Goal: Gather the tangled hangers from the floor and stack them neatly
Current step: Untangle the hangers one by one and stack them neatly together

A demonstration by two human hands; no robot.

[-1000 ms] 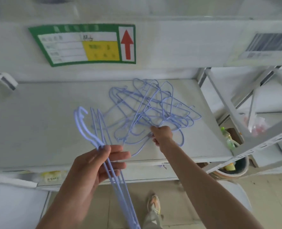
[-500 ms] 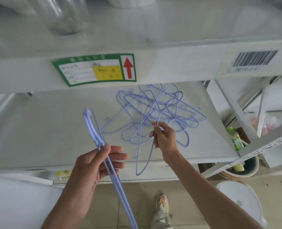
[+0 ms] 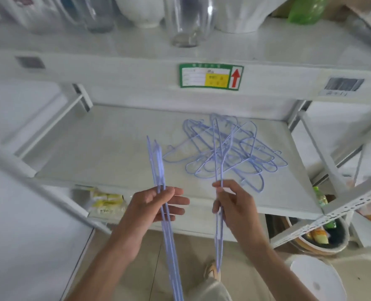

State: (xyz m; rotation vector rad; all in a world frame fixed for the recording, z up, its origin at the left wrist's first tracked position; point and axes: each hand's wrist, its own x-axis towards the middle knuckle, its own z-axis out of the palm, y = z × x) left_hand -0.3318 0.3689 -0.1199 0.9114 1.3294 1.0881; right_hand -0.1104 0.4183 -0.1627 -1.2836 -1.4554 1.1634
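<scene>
Your right hand (image 3: 231, 205) pinches one lilac wire hanger (image 3: 219, 231) edge-on; left hand (image 3: 156, 206) fingers curl round the aligned bundle (image 3: 168, 227), likely ready to merge. Tangled pile (image 3: 228, 153) sits on the white shelf (image 3: 106, 153), not the floor. Glass jar (image 3: 187, 20) on the tier above.

Person: bare forearms, no sleeves; bare hands, left (image 3: 152, 205), right (image 3: 234, 205); light beige trouser leg (image 3: 210, 290); pale sneaker (image 3: 211, 270).
</scene>
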